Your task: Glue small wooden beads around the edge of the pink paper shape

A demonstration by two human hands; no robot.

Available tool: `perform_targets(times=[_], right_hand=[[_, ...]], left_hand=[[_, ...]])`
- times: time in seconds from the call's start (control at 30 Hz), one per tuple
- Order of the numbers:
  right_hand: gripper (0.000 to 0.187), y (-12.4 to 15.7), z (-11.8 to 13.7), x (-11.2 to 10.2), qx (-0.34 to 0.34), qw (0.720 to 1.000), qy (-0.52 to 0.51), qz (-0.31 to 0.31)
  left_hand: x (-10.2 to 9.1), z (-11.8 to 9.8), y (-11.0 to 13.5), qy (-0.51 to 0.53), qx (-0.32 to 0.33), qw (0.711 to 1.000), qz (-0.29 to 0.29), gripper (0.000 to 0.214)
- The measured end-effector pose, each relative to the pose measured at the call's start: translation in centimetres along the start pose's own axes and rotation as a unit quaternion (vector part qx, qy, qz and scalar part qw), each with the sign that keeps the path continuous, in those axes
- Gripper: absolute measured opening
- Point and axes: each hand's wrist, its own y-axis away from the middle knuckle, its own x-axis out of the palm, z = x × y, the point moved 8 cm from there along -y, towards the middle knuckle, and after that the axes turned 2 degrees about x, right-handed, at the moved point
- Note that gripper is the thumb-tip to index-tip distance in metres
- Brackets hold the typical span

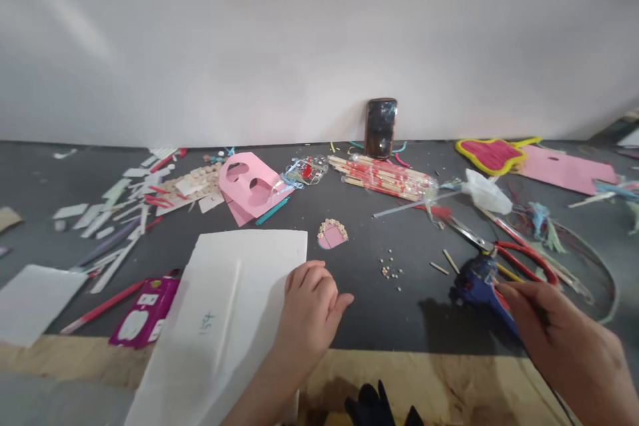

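Observation:
My left hand (311, 303) rests at the right edge of a white foam board (249, 279), its fingers loosely bent, thumb held apart, nothing visible in it. Just beyond it lies a small pink paper piece (333, 237) with tiny pale beads along its curved edge. Several loose beads (390, 271) are scattered on the dark table to the right of that piece. At the right, my right hand (569, 336) is closed around a blue hot glue gun (482, 283), its nozzle end over the table beside red-handled scissors (524, 258).
A phone (381, 128) leans against the wall behind bundled wooden sticks (382, 176). Pink cut paper (252, 183) and scattered strips lie left of centre. A purple packet (144, 311) sits beside the board. A yellow-edged pink shape (492, 154) and a white bag (486, 192) are at right.

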Motion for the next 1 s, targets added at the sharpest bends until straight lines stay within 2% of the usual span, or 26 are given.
perform_targets(times=[0.13,0.33,0.43,0.6,0.7,0.83,0.93,1.0], right_hand=[[0.045,2.4,-2.3,0.4,0.007,1.0,0.007,0.014],[0.044,5.4,-4.9,0.9,-0.01,1.0,-0.021,-0.007],[0.043,6.2,-6.0,0.0,-0.011,0.999,-0.036,-0.031],[0.041,7.0,-7.1,-0.7,-0.017,0.999,-0.026,-0.021],[0.032,7.5,-7.1,-0.4,-0.055,0.997,-0.035,-0.031],[0.02,7.8,-7.0,0.7,-0.098,0.994,-0.055,-0.014],[0.015,7.9,-7.0,1.1,-0.111,0.992,-0.065,0.005],[0.013,8.1,-7.1,1.2,-0.112,0.991,-0.07,0.011]], left_hand=[[2.4,-3.3,-0.4,-0.009,0.072,0.997,0.021,0.031],[6.3,-7.0,0.1,0.006,0.127,0.991,0.037,0.034],[6.9,-7.4,-0.3,-0.014,0.13,0.991,0.039,0.032],[5.8,-7.1,-3.1,-0.007,0.11,0.994,0.005,0.032],[6.5,-7.3,-5.1,-0.026,0.108,0.993,0.042,0.018],[9.0,-7.6,-7.4,-0.071,0.103,0.986,0.109,0.026],[10.0,-7.9,-8.8,-0.069,0.111,0.984,0.124,0.024],[9.7,-7.5,-9.6,-0.072,0.108,0.984,0.124,0.027]])
